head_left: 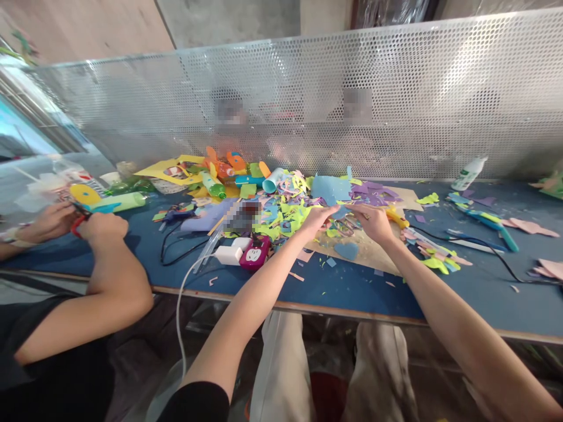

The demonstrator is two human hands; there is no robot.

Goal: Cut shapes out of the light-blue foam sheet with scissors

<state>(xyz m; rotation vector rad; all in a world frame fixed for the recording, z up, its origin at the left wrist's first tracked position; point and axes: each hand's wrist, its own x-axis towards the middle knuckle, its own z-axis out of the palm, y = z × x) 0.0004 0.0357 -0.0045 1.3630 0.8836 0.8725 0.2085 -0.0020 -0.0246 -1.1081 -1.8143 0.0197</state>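
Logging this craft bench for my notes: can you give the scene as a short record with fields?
surface: blue table, perforated screen behind
left hand: fingers at a small blue scrap
right hand: touches the same scrap, above a cardboard sheet
nearby: blue heart, scrap pile, white charger, white bottle
co-worker: far left, hand at red scissors

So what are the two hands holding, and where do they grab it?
It looks like a small blue foam scrap, pinched at its edges by the left hand and right hand.
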